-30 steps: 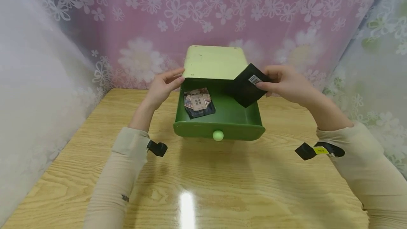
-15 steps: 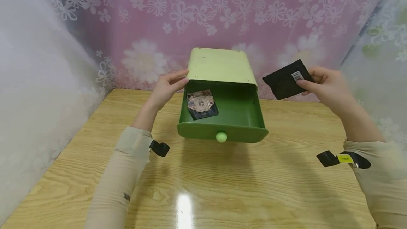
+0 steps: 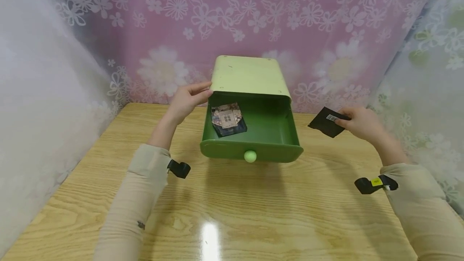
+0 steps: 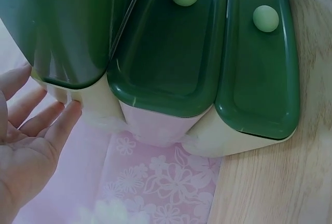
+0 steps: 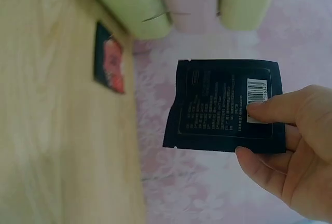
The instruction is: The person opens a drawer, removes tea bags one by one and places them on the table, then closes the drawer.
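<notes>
A small cabinet (image 3: 250, 75) with a pale yellow-green top stands on the table, its green top drawer (image 3: 221, 149) pulled out. Inside the drawer, at the left, lies a dark sachet with a floral label (image 3: 227, 119). My left hand (image 3: 183, 102) touches the cabinet's upper left edge; the left wrist view shows its fingers (image 4: 65, 123) extended against the casing. To the right of the cabinet, my right hand (image 3: 366, 123) pinches a flat black sachet (image 5: 212, 110) between thumb and fingers, with its white barcode label (image 5: 257, 92) showing.
Two lower drawers (image 4: 171, 53) with round light green knobs (image 4: 266, 18) are closed. In the right wrist view a black and red packet (image 5: 111, 63) is beside the cabinet on the wooden table (image 3: 232, 204). A pink floral curtain (image 3: 174, 23) hangs behind.
My right hand has carried the black sachet out from over the drawer to the right, then lowered it towards the table. The left hand has stayed at the cabinet's edge.
</notes>
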A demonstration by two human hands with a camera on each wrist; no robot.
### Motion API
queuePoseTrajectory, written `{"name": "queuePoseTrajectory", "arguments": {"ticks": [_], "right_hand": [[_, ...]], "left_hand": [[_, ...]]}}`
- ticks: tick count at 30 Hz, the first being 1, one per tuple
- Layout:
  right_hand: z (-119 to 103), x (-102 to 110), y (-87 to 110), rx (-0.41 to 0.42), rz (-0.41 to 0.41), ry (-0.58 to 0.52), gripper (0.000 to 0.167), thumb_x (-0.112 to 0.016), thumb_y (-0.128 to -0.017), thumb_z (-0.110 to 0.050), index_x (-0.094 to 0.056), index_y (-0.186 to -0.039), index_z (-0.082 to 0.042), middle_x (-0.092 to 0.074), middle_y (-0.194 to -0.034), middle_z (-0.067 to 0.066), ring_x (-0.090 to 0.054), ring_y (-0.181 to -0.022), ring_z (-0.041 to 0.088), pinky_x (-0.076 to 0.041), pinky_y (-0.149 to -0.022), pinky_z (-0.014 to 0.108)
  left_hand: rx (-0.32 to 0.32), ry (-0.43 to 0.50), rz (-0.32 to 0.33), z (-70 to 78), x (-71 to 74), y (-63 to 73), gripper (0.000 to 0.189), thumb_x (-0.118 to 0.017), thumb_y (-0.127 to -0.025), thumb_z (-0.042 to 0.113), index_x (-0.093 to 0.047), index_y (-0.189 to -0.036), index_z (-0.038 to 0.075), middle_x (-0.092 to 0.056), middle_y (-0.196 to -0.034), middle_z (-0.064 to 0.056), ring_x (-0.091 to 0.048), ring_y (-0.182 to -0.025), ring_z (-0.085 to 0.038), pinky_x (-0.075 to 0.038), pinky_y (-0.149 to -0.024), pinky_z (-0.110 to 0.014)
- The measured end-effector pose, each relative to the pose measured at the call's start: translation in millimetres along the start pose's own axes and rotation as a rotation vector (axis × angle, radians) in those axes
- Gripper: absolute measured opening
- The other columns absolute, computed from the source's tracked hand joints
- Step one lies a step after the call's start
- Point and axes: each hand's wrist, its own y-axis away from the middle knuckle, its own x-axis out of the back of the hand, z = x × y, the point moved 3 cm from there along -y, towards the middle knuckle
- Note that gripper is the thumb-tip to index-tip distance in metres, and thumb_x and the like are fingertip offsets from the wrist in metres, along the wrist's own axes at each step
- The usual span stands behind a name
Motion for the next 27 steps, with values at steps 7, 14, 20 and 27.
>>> {"name": "queuePoseTrajectory", "arguments": {"ticks": [7,14,20,27], "right_hand": [[23,-33,-8.7,-0.019,0.023,0.030,0.019,-0.057,-0.089,-0.007,-0.063,-0.098,0.009,-0.064,-0.080,0.019,-0.056,-0.063,0.025,-0.043,-0.053,0.037],[30,-56,-24.1,-0.034,0.064,0.069,0.018,-0.056,-0.089,-0.005,-0.062,-0.099,0.009,-0.063,-0.083,0.023,-0.056,-0.064,0.029,-0.045,-0.055,0.043],[29,-68,-38.9,-0.072,0.094,0.075,0.021,-0.054,-0.091,-0.007,-0.062,-0.103,0.009,-0.062,-0.095,0.028,-0.058,-0.076,0.040,-0.047,-0.063,0.051],[34,-89,-49.1,-0.040,0.033,0.099,0.020,-0.052,-0.088,-0.001,-0.063,-0.102,0.009,-0.062,-0.100,0.029,-0.058,-0.088,0.045,-0.049,-0.074,0.057]], "left_hand": [[0.021,-0.008,0.005,2.0,-0.2,0.0,0.044,-0.060,-0.092,0.022,-0.052,-0.133,0.007,-0.046,-0.137,-0.011,-0.051,-0.118,-0.026,-0.046,-0.097,-0.040],[0.041,-0.004,0.012,5.8,-0.3,2.3,0.046,-0.060,-0.092,0.021,-0.051,-0.134,0.007,-0.048,-0.135,-0.014,-0.052,-0.116,-0.028,-0.048,-0.096,-0.038],[0.059,-0.003,0.031,7.4,0.8,1.3,0.043,-0.063,-0.090,0.024,-0.056,-0.129,0.005,-0.050,-0.135,-0.010,-0.055,-0.113,-0.027,-0.049,-0.094,-0.040],[0.071,0.008,0.032,7.0,0.3,1.1,0.041,-0.063,-0.090,0.022,-0.058,-0.126,0.003,-0.049,-0.135,-0.010,-0.055,-0.113,-0.027,-0.050,-0.093,-0.037]]}}
